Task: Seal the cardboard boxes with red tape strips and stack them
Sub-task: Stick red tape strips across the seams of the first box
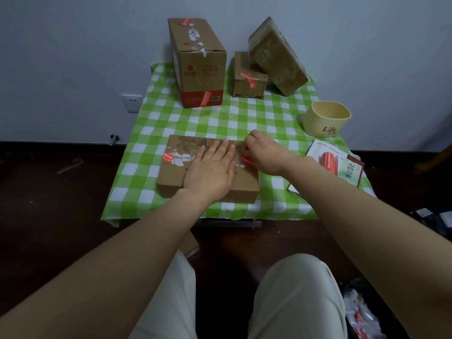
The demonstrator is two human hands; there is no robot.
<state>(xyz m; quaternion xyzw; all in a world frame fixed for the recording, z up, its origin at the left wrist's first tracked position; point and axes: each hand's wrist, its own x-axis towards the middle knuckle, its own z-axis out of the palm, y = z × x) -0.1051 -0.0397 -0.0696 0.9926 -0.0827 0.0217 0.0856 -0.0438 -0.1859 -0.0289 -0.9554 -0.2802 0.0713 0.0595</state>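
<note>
A flat cardboard box (176,174) lies near the front of the table on a green checked cloth (220,118). My left hand (212,167) presses flat on its lid with straight fingers. My right hand (263,152) is at the box's right edge, fingers curled at a red tape strip (247,160) stuck there. Another red strip (168,157) with torn white paper sits on the lid's left side. At the back stand a tall taped box (198,62), a small taped box (247,81) and a wrapped brown box (278,57) leaning on it.
A cream tub marked "Life" (326,122) stands at the right. A sheet with red tape strips (329,160) and a green booklet (351,171) lie at the right front edge. A wall socket (132,103) is on the left wall. My knees are below the table.
</note>
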